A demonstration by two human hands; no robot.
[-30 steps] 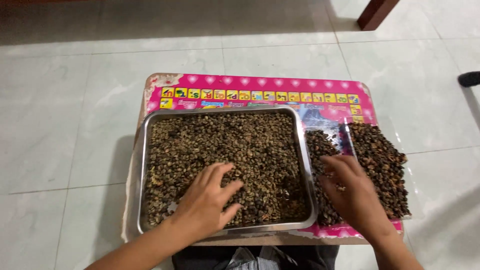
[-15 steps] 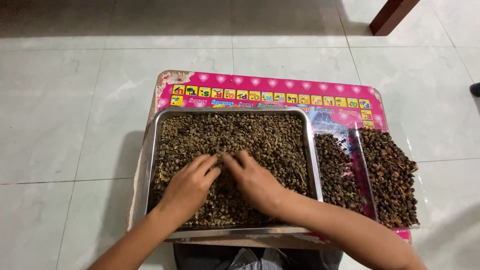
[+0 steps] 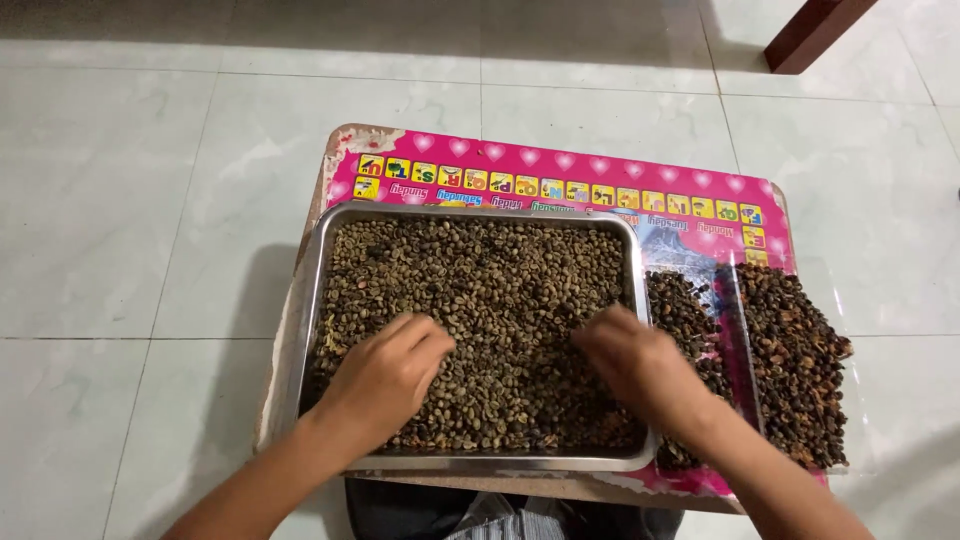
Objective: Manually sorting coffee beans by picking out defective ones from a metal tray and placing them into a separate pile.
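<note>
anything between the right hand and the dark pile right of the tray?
Only the tray's raised right rim. The right hand is over the beans at that edge, and the dark pile lies just past the rim on the pink board. Nothing else visible blocks it. The left hand rests on beans further left.

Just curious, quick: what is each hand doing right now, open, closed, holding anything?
Left hand: fingers curled, resting on the brown beans in the rectangular metal tray; a grip cannot be told.
Right hand: blurred at the tray's right side; cannot be told.
</note>
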